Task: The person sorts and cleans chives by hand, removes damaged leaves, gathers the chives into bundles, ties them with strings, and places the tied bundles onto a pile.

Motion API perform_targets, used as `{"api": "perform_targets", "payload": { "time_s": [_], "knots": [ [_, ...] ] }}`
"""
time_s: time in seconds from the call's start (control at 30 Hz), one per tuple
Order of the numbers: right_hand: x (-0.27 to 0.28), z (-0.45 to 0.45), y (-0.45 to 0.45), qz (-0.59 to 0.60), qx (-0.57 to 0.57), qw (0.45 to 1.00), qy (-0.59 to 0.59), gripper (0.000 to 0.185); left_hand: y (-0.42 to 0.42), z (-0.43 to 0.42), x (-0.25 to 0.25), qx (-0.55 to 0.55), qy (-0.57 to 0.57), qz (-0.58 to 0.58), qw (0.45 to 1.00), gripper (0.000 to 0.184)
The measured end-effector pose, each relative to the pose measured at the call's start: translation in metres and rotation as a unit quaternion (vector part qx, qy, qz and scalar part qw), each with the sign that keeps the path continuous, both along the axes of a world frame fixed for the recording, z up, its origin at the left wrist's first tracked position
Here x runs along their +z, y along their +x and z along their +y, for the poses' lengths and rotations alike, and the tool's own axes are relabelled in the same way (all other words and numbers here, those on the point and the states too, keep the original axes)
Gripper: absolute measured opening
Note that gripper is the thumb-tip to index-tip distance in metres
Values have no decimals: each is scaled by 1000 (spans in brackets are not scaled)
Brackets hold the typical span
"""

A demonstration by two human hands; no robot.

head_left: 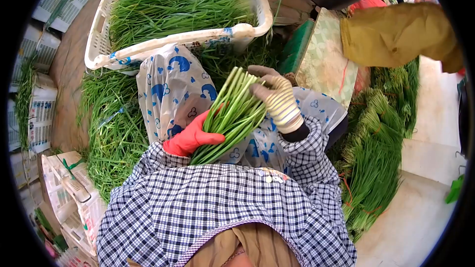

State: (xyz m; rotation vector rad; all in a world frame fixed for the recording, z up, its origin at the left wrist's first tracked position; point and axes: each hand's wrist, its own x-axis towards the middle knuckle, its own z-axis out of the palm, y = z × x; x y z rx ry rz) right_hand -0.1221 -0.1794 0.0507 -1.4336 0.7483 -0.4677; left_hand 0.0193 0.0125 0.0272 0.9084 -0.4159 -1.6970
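Note:
My left hand [195, 136], in a red rubber glove, is closed round a bunch of garlic chives [232, 116]. The bunch tilts over my lap, its pale cut ends pointing up and away from me. At its upper right side is my right hand [277, 94], in a yellow-and-white striped glove with grey fingertips. Its bent fingers close on the stalks near the cut ends; the exact hold is partly hidden. Under both hands, clear plastic with blue prints [173, 89] covers my knees.
A white plastic basket [173, 39] of loose chives stands ahead. More loose chives [116, 138] are heaped at my left. Tied bundles [376, 163] lie at my right, near a co-worker's brown sleeve [401, 34] and a patterned board [326, 54]. White crates [42, 109] line the far left.

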Motion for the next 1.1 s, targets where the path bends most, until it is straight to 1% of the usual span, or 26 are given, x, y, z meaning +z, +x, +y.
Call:
{"api": "perform_targets", "payload": {
  "time_s": [0.03, 0.07, 0.13, 0.2, 0.23, 0.27, 0.33, 0.37, 0.4, 0.43, 0.47, 0.5, 0.57, 0.6, 0.63, 0.67, 0.7, 0.73, 0.8, 0.83, 0.87, 0.93, 0.97, 1.0, 1.07, 1.1],
  "knots": [
    [3, -5, -1, -27, -14, 1000, 0, 6, 0, -1, 1, 14, 44, 3, 999, 77],
    [7, -13, -2, -49, -46, 998, -20, 5, 0, -3, 1, 9, 43, 0, 999, 77],
    [16, -48, -8, -154, -161, 974, 46, 8, -2, -4, 0, 26, 32, -3, 999, 74],
    [32, -84, -15, -245, -266, 930, -71, 11, -2, -5, 1, 28, 31, -6, 999, 73],
    [34, -102, -23, -246, -266, 929, -72, 11, -2, -4, -1, 31, 29, 3, 999, 73],
    [33, -118, -32, -135, -287, 918, -239, 16, -2, -3, -3, 35, 26, 13, 999, 73],
    [20, -126, -37, -22, -298, 867, -398, 21, -4, -5, -5, 40, 23, 13, 999, 74],
    [1, -116, -40, -135, -225, 929, -260, 21, -3, -6, -4, 46, 23, 16, 999, 75],
    [-22, -99, -43, -241, -142, 954, -112, 21, -2, -5, -3, 49, 22, 16, 998, 75],
    [-41, -78, -45, -335, -52, 940, 42, 22, -1, -5, -1, 41, 15, 6, 999, 72],
    [-30, -44, -37, -353, -19, 921, 165, 22, 0, -7, 1, 33, 10, -2, 999, 69],
    [-19, -10, -29, -361, 0, 887, 289, 22, 2, -9, 2, 37, 9, 1, 999, 69],
    [-4, 33, -16, -187, 25, 947, 259, 59, 5, -11, 4, -16, -15, -51, 998, 50],
    [-4, 37, -11, -224, 35, 936, 270, 77, 7, -13, 6, -20, -6, -48, 999, 50],
    [-1, 42, -5, -261, 47, 922, 282, 96, 9, -18, 8, -70, 12, -116, 991, 45],
    [8, 34, 1, -235, 34, 927, 292, 80, 11, -22, 11, -118, 30, -181, 976, 41],
    [11, 20, 7, -209, 60, 939, 265, 70, 14, -27, 17, -95, -18, -267, 959, 43],
    [17, 7, 7, -184, 90, 950, 234, 60, 23, -37, 37, -120, -18, -237, 964, 44],
    [62, -14, 0, -179, -1, 974, 136, 42, 38, -48, 36, -158, -94, -222, 958, 47],
    [84, -35, -17, -243, -11, 962, 122, 39, 48, -49, 49, -204, -110, -173, 957, 50],
    [103, -59, -38, -307, -23, 946, 105, 37, 54, -46, 47, -196, -118, -176, 957, 50],
    [125, -99, -64, -413, -154, 898, -3, 29, 72, -44, 33, -195, -118, -228, 947, 51],
    [137, -123, -85, -470, -113, 875, 15, 27, 80, -41, 22, -172, -134, -266, 939, 53],
    [150, -145, -109, -523, -73, 849, 30, 26, 85, -39, 12, -180, -148, -266, 935, 53],
    [174, -180, -157, -507, -160, 847, -9, 19, 86, -43, 0, -143, -64, -215, 964, 52],
    [190, -177, -163, -456, -285, 840, -76, 15, 81, -49, 9, -161, -81, -214, 960, 52]
  ]
}}
